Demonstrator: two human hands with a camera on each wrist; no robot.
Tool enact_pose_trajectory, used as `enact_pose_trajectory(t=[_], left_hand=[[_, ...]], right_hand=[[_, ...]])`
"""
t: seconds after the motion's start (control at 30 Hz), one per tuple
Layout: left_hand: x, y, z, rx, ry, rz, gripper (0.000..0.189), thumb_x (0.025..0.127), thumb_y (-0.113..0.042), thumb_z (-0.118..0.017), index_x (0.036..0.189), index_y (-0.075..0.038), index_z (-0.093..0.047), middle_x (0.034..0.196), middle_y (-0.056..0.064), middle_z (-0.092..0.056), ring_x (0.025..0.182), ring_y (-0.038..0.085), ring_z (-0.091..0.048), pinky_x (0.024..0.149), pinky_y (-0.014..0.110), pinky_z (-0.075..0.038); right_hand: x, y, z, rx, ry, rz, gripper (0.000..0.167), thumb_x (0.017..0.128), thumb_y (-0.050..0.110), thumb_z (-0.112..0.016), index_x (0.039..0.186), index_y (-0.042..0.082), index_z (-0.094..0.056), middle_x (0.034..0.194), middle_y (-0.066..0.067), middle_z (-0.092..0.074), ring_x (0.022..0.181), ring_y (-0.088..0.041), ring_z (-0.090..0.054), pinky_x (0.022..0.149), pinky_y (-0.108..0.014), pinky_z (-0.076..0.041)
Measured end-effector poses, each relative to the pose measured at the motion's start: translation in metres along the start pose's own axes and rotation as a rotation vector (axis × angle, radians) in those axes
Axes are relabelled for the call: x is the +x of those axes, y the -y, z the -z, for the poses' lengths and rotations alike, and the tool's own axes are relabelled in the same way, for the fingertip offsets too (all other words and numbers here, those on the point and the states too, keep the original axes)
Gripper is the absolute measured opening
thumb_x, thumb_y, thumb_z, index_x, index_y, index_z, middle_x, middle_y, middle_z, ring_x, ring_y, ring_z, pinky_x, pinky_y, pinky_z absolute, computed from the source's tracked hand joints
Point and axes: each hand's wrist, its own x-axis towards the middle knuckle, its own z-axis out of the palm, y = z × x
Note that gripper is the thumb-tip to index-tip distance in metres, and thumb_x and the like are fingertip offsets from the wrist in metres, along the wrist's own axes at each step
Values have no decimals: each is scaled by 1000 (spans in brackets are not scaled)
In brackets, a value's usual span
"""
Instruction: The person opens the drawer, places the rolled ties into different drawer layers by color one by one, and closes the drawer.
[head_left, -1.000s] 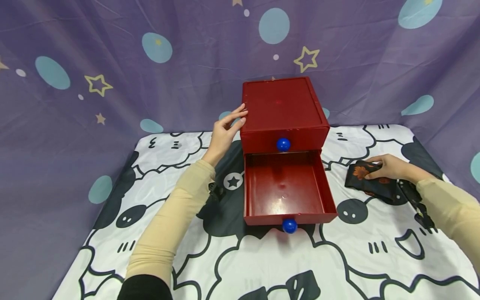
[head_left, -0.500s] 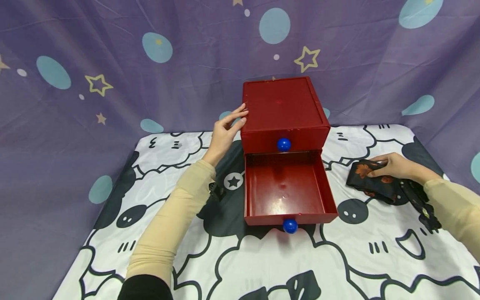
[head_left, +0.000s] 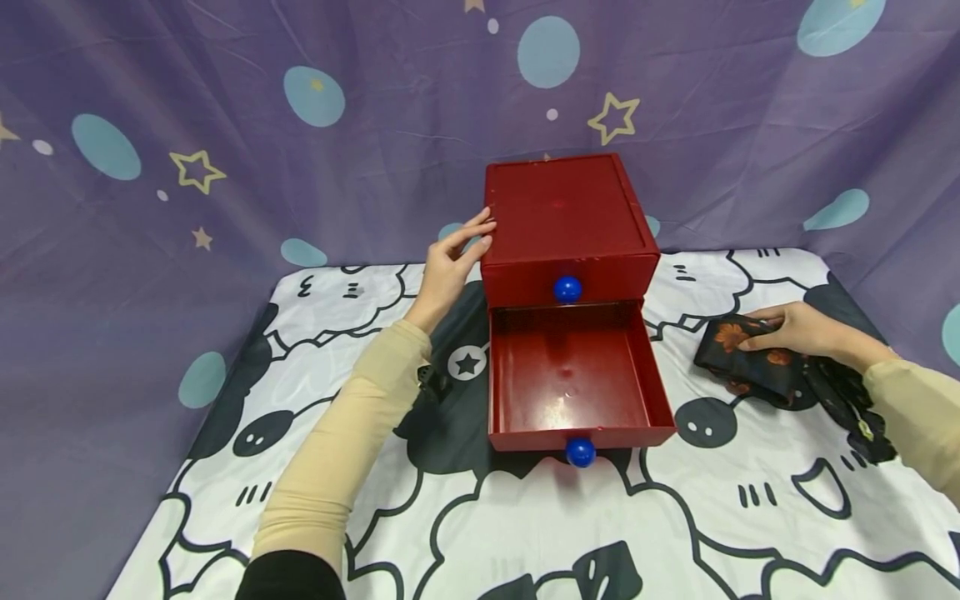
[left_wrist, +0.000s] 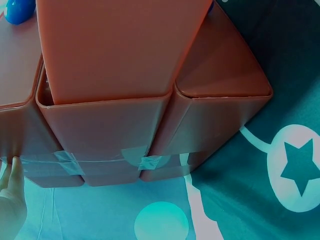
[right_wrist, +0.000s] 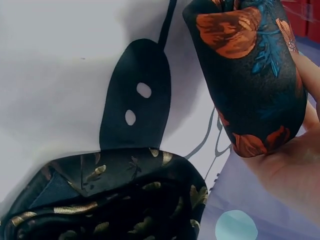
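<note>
A red plastic drawer box (head_left: 558,208) has its upper drawer closed and its lower drawer (head_left: 562,367) pulled out, with bare floor inside. My left hand (head_left: 450,262) rests its fairly straight fingers against the box's left side; its fingers (left_wrist: 15,182) also show in the left wrist view. At the right, my right hand (head_left: 806,329) pinches a folded black cloth (head_left: 746,354) with orange flowers. Whether that cloth is lifted off the tablecloth I cannot tell. Close by in the right wrist view lies a dark folded cloth (right_wrist: 115,175) with gold leaf patterns.
Blue ball knobs sit on the upper drawer front (head_left: 517,285) and lower drawer front (head_left: 525,440). A white tablecloth (head_left: 420,533) with black cartoon outlines covers the table. Behind hangs a purple curtain (head_left: 420,167) with stars. Clear tape (left_wrist: 100,165) runs along the box's side.
My right hand has shifted slightly right and away from me, and the floral cloth has moved a little with it. My left hand and the box have stayed put.
</note>
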Motion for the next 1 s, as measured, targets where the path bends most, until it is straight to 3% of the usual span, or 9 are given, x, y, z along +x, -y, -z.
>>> enact_pose_trajectory(t=[0.2,0.4,0.5,0.63,1.0], left_hand=[[0,0,0,-4,0,-4,29,86,2,-52,111,15,-53,130,22,-42,124,21,-38,100,25,-33],[0,-1,0,-2,2,-5,29,86,2,-51,112,15,-53,131,22,-42,124,21,-38,100,25,-33],[0,-1,0,0,4,-1,29,86,1,-51,112,14,-53,131,21,-42,124,21,-38,100,25,-33],[0,-1,0,-3,6,2,29,86,1,-51,112,14,-53,131,21,-42,124,20,-38,101,28,-33],[-1,0,1,-11,11,11,30,87,0,-51,113,14,-53,132,20,-41,125,19,-37,100,31,-34]], right_hand=[[-4,4,3,15,-17,-11,71,72,33,-72,120,-13,-47,104,-28,-58,71,0,-50,58,-18,-44],[-7,5,6,-36,-44,5,71,71,36,-73,119,-11,-49,109,-30,-54,86,-15,-53,64,-20,-44],[-8,7,8,-37,-47,9,72,70,37,-73,119,-10,-50,114,-28,-52,87,-7,-52,66,-18,-44],[-11,10,9,-11,-48,18,71,69,36,-73,118,-10,-51,113,-27,-53,77,11,-46,63,-14,-43],[-19,23,13,23,-40,54,63,73,32,-72,118,-8,-52,109,-22,-58,73,11,-49,61,-14,-45]])
